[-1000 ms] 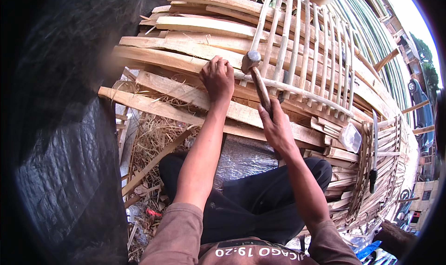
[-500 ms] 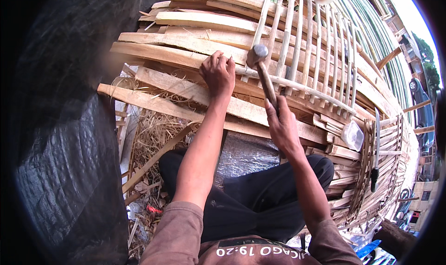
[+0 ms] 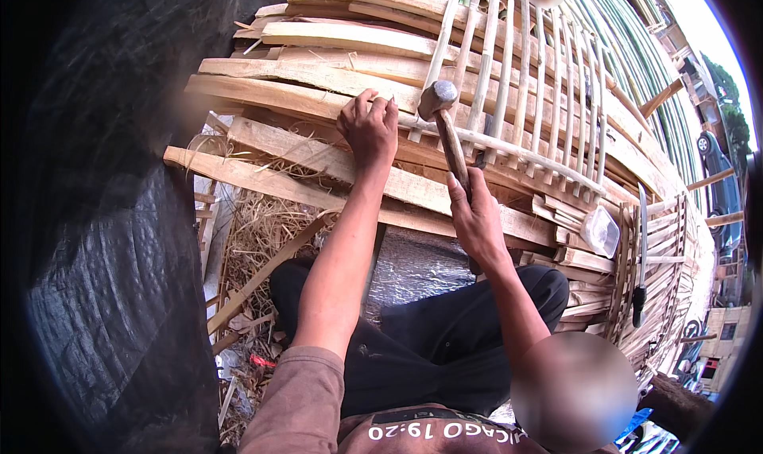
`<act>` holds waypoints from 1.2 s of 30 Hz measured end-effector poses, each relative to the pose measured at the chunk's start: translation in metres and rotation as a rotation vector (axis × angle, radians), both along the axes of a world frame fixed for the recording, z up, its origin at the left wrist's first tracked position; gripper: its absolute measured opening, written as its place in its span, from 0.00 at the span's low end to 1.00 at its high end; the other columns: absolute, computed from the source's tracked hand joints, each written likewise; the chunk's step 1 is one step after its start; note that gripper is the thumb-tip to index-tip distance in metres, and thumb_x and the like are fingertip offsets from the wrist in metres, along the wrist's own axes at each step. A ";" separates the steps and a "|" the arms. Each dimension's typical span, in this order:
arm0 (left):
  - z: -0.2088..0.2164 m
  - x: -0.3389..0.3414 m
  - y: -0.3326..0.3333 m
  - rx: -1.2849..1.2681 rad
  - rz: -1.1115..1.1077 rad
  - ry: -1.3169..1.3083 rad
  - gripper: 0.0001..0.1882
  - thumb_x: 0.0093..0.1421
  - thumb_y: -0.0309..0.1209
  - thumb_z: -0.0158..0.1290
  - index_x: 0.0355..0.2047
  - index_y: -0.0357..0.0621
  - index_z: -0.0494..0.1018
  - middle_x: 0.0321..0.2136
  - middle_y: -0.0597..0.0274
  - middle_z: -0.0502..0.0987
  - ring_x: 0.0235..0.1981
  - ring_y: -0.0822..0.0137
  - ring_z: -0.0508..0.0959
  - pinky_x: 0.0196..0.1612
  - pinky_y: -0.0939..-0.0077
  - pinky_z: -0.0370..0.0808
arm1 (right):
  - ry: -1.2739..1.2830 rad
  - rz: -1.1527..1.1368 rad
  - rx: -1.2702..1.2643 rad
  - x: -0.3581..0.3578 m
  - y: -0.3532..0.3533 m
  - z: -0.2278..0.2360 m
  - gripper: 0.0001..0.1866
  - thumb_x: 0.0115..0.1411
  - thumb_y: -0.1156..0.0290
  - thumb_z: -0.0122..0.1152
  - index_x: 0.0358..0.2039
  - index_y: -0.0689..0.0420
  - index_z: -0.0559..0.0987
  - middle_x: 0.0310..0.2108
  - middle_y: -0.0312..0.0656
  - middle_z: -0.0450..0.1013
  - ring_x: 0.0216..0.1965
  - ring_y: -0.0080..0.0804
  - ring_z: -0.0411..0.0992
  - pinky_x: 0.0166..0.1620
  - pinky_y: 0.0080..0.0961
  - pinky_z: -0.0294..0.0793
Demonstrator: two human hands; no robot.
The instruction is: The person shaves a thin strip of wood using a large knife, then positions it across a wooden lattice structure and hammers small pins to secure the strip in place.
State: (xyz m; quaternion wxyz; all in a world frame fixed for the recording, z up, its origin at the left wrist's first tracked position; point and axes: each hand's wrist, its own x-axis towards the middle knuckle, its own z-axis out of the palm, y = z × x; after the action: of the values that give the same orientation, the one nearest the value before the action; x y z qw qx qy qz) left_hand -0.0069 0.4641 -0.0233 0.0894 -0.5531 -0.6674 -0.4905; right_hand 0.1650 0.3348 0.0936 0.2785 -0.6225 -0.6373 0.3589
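Observation:
My right hand (image 3: 478, 219) is closed around the wooden handle of a hammer (image 3: 452, 145). Its metal head is over the near left corner of a bamboo frame, where whether it touches cannot be told. That frame has a long round rail (image 3: 534, 157) crossed by several thin upright bamboo slats (image 3: 505, 80). At the rail's left end, my left hand (image 3: 370, 133) has its fingers curled around the end, partly hiding it. The frame lies over stacked rough wooden planks (image 3: 314, 74).
A knife (image 3: 640, 255) with a black handle lies at the right, near a clear plastic container (image 3: 600, 232). Wood shavings (image 3: 266, 227) are heaped at the left beside a dark tarp (image 3: 119, 295). Green bamboo poles (image 3: 636, 80) extend behind the frame. A car (image 3: 719, 188) stands farther right.
The hammer head sits slightly lower over the same corner of the frame. My left hand keeps its place at the rail's end. The whole view has shifted a little.

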 end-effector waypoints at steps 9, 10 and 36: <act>0.001 0.000 0.001 0.061 0.024 -0.008 0.08 0.59 0.34 0.57 0.38 0.49 0.73 0.46 0.67 0.77 0.49 0.59 0.72 0.56 0.56 0.60 | -0.003 0.017 0.033 -0.003 0.015 0.020 0.18 0.71 0.56 0.48 0.47 0.59 0.69 0.21 0.56 0.72 0.21 0.46 0.71 0.28 0.44 0.66; 0.001 0.000 0.002 0.072 0.021 -0.007 0.09 0.59 0.34 0.57 0.39 0.49 0.73 0.46 0.66 0.77 0.48 0.59 0.72 0.56 0.56 0.60 | 0.050 0.012 0.020 -0.004 0.017 0.030 0.17 0.71 0.56 0.49 0.46 0.59 0.69 0.21 0.55 0.71 0.21 0.45 0.70 0.27 0.43 0.66; 0.001 -0.001 0.000 0.069 0.037 0.014 0.08 0.59 0.34 0.57 0.38 0.51 0.73 0.44 0.67 0.76 0.51 0.60 0.71 0.55 0.55 0.61 | -0.051 0.056 0.013 0.000 0.012 0.049 0.18 0.71 0.54 0.49 0.45 0.57 0.67 0.21 0.55 0.71 0.20 0.47 0.70 0.27 0.45 0.65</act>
State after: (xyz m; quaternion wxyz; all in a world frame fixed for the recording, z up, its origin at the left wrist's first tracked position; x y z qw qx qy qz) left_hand -0.0075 0.4642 -0.0219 0.1220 -0.5409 -0.6595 -0.5075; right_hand 0.1651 0.3472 0.1426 0.2560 -0.6116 -0.6635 0.3465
